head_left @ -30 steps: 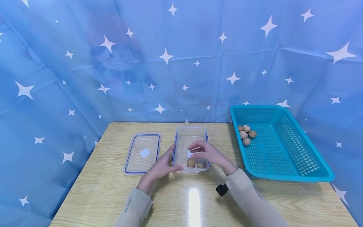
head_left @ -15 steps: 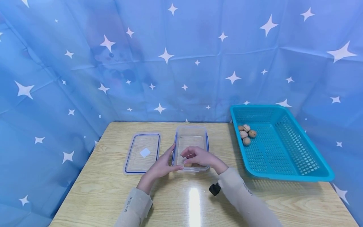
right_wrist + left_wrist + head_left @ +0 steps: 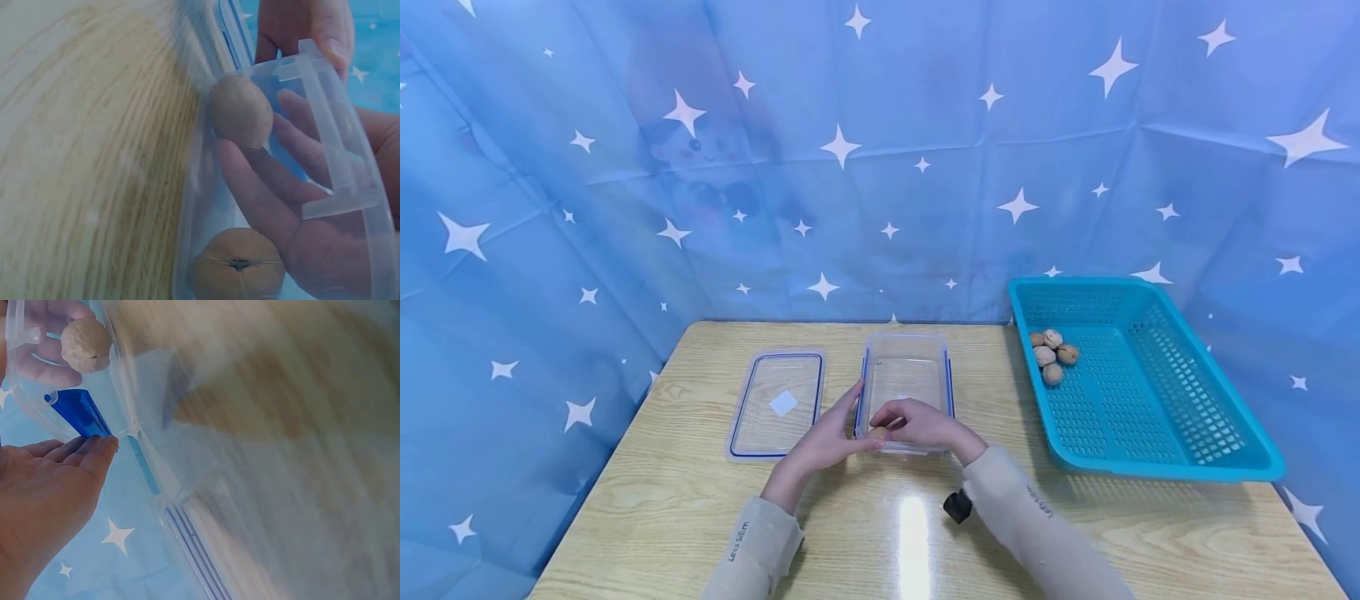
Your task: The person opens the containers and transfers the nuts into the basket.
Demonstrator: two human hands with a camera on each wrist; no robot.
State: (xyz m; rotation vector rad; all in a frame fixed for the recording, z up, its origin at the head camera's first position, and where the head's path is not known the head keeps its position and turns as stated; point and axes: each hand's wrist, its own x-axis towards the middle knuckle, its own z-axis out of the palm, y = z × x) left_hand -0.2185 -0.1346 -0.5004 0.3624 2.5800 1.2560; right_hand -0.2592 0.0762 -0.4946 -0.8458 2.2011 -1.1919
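Note:
A clear plastic food container point(image 3: 908, 375) with blue side clips stands uncovered on the table. Inside its near left corner, my right hand point(image 3: 925, 423) pinches a walnut point(image 3: 240, 112) between thumb and fingers. A second walnut point(image 3: 215, 269) lies in the container nearer my right wrist; in the head view the hand hides it. My left hand point(image 3: 823, 442) rests against the container's left side with straight fingers, its thumb at the front edge. In the left wrist view those fingers touch a blue clip point(image 3: 81, 412).
Left of the container lies its clear lid point(image 3: 775, 433) with a blue seal and a white label. A turquoise basket point(image 3: 1157, 400) stands at the right, several walnuts point(image 3: 1053, 354) along its left wall. A starry blue curtain point(image 3: 880, 183) hangs behind the table point(image 3: 700, 517).
My right hand has come down into the container and moved left toward its near left corner, where it now has the walnut. The left hand has kept its place.

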